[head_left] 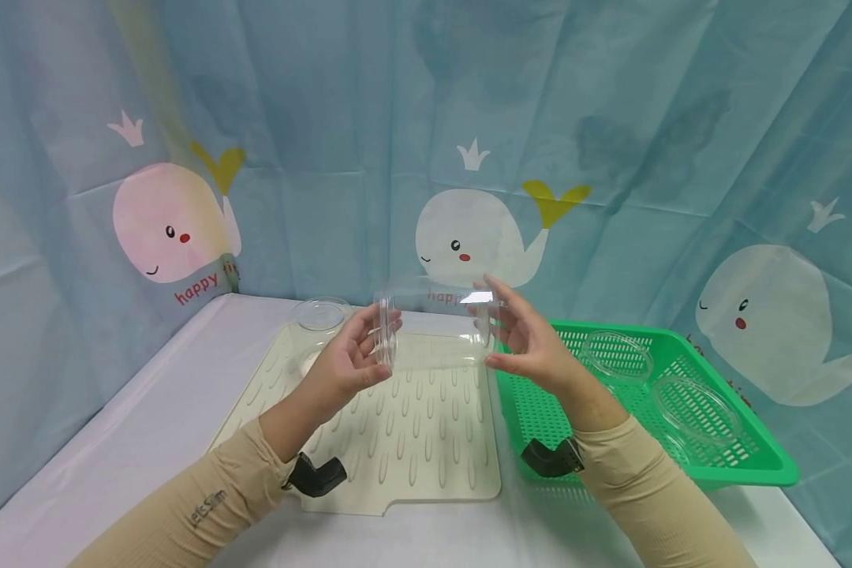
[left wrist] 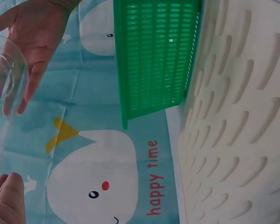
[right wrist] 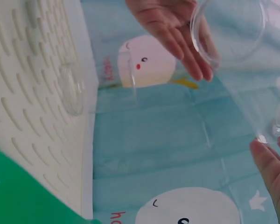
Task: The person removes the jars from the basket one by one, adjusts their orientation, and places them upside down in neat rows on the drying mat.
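Note:
Both hands hold a clear, see-through jar [head_left: 436,327] on its side in the air above the cream ribbed drying mat [head_left: 412,442]. My left hand [head_left: 348,347] grips the ringed end, its thumb below and fingers behind. At the opposite end my right hand [head_left: 532,339] holds the jar between thumb and fingers. In the right wrist view, the left hand's fingers [right wrist: 177,42] lie against the jar's round end [right wrist: 259,28]. Another clear container [head_left: 321,314] stands on the mat's far left corner, partly behind the left hand.
A green slotted basket [head_left: 745,473] stands right of the mat, with several clear round pieces [head_left: 696,406] in it that look like lids. The white-covered table [head_left: 149,410] reaches a blue whale-print curtain [head_left: 312,221] at the back and sides.

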`<state>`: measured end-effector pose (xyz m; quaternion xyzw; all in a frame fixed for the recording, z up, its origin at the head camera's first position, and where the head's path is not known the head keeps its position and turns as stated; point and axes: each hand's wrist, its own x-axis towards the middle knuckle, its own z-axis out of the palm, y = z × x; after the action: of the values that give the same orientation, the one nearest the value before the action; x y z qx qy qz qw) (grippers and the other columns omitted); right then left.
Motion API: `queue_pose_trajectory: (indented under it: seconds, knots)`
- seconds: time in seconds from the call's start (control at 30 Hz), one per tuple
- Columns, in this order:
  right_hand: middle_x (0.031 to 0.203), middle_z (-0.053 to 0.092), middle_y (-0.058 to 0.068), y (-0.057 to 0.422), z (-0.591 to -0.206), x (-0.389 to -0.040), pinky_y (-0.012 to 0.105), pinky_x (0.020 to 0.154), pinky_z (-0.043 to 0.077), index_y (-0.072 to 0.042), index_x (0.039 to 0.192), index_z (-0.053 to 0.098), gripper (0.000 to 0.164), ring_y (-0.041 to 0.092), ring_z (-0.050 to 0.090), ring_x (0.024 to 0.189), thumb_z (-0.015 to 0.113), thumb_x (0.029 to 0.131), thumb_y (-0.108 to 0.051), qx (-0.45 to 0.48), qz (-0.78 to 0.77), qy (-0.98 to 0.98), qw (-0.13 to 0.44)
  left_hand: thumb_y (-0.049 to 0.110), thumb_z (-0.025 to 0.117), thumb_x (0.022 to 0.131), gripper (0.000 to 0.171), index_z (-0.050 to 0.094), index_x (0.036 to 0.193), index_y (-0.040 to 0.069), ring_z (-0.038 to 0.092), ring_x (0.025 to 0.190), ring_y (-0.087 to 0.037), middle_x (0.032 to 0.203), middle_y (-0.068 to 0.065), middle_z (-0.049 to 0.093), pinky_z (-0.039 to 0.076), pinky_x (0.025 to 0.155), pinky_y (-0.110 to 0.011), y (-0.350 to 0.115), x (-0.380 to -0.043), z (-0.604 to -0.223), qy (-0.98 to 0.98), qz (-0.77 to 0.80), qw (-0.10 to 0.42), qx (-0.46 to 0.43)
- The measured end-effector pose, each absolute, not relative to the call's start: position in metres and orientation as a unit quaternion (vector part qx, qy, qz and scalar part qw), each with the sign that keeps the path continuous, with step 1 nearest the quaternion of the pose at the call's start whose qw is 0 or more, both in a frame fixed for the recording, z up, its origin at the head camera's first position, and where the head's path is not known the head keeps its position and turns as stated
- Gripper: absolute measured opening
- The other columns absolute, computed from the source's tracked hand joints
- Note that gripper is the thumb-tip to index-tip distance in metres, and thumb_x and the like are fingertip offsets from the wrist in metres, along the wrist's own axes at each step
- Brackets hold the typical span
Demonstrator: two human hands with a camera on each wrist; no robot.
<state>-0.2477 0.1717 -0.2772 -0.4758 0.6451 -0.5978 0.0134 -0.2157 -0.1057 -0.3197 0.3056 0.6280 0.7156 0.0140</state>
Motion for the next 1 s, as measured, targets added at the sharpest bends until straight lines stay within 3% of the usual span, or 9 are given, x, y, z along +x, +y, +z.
queue_pose_trajectory:
  seconds: [0.13,0.33,0.67,0.83,1.0]
  knots:
    - [0.148,0.017,0.019,0.172,-0.277,-0.248,0.026,0.106,0.030,0.001,0.146,0.010,0.091,0.031,0.025,0.134,0.070,0.081,-0.021,-0.483,-0.590,0.647,0.009,0.028,0.077,0.073,0.100,0.012,0.145,0.004,0.019,0.137,-0.029,0.149,-0.015,0.021,0.031,0.102,-0.029,-0.107,-0.216,-0.323,0.639,0.709,0.029,0.299]
    - [0.148,0.014,0.018,0.174,-0.276,-0.247,0.025,0.104,0.032,-0.002,0.146,0.009,0.089,0.024,0.038,0.127,0.069,0.082,-0.017,-0.477,-0.575,0.664,0.030,0.025,0.078,0.072,0.098,0.015,0.144,0.004,0.021,0.137,-0.029,0.148,-0.017,0.024,0.029,0.104,-0.029,-0.105,-0.216,-0.328,0.641,0.707,0.030,0.298]
    - [0.151,0.009,0.018,0.178,-0.275,-0.247,0.027,0.105,0.031,-0.005,0.147,0.007,0.092,0.041,0.024,0.132,0.070,0.080,-0.007,-0.482,-0.537,0.692,0.038,0.023,0.077,0.073,0.099,0.012,0.145,0.003,0.020,0.136,-0.032,0.148,-0.021,0.020,0.027,0.105,-0.029,-0.106,-0.217,-0.335,0.645,0.700,0.050,0.304]
    - [0.150,0.010,0.022,0.177,-0.276,-0.248,0.025,0.106,0.029,-0.001,0.146,0.006,0.093,0.026,0.029,0.133,0.070,0.080,-0.009,-0.501,-0.543,0.673,0.034,0.015,0.076,0.074,0.095,0.014,0.143,-0.002,0.021,0.135,-0.038,0.145,-0.027,0.022,0.026,0.106,-0.035,-0.107,-0.218,-0.339,0.649,0.691,0.061,0.313]
    - [0.151,0.010,0.020,0.174,-0.278,-0.249,0.026,0.108,0.027,0.002,0.145,0.005,0.094,0.018,0.030,0.133,0.071,0.080,-0.014,-0.520,-0.570,0.635,0.039,0.009,0.074,0.075,0.091,0.015,0.143,-0.002,0.024,0.134,-0.038,0.143,-0.027,0.025,0.030,0.105,-0.030,-0.106,-0.219,-0.342,0.668,0.670,0.071,0.316]
